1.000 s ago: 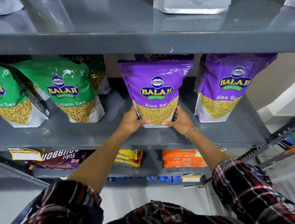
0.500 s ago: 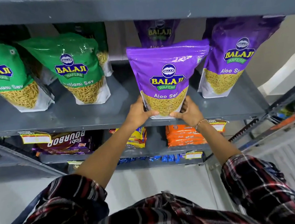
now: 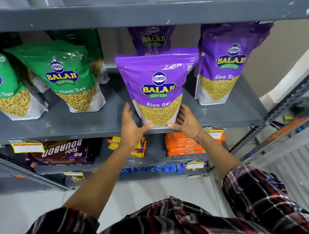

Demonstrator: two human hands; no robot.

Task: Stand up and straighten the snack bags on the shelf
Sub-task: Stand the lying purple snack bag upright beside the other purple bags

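Two bare hands frame a glossy purple Aloo Sev pouch (image 3: 158,89) standing upright at the near edge of a grey metal shelf (image 3: 53,127); the left hand (image 3: 131,127) and right hand (image 3: 186,121) show spread fingers, thumbs touching its bottom corners.

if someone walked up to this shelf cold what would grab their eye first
Most likely the purple Aloo Sev bag standing upright at the front edge of the grey shelf, with the left hand and right hand open at its bottom corners. Next, the two green Ratlami Sev bags to its left, and another purple bag to its right.
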